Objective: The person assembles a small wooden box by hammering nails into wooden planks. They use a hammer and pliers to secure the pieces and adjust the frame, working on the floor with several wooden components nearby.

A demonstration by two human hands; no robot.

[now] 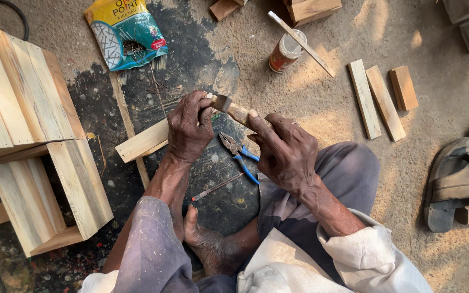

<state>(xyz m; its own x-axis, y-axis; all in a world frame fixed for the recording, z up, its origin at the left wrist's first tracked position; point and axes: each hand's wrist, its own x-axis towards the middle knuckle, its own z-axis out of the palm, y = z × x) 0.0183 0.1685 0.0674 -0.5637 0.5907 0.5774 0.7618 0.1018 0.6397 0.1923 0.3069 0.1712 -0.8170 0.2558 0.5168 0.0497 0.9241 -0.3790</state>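
Head view, left hand: the left hand (pixel 189 127) is closed, pressing down on a pale, flat wooden plank (pixel 143 141) that lies on the dark stained floor; its fingers curl over the plank's right end.
Head view, right hand: the right hand (pixel 283 149) is clamped around the wooden handle of a small hammer with a dark metal head (pixel 222 102); the hammer head sits just beside the left hand's fingertips, over the plank's end.
Plank: angled, low on the left and rising to the right, partly hidden under the left hand.
Floor by the hands: blue-handled steel pliers (pixel 239 154) lie just below the hands; a thin pencil-like stick with a red tip (pixel 216 186) lies near them, beside the person's bare foot (pixel 208 245).
Far left: an open box of pale wooden slats (pixel 25 135) stands well apart from the hands.
Top: a torn yellow-and-teal plastic packet of wire nails (pixel 126 31); a red-brown cylindrical tin (pixel 285 51) with a wooden stick across it.
Right: three short pale wood offcuts (pixel 382 97); a dark worn sandal (pixel 454 182).
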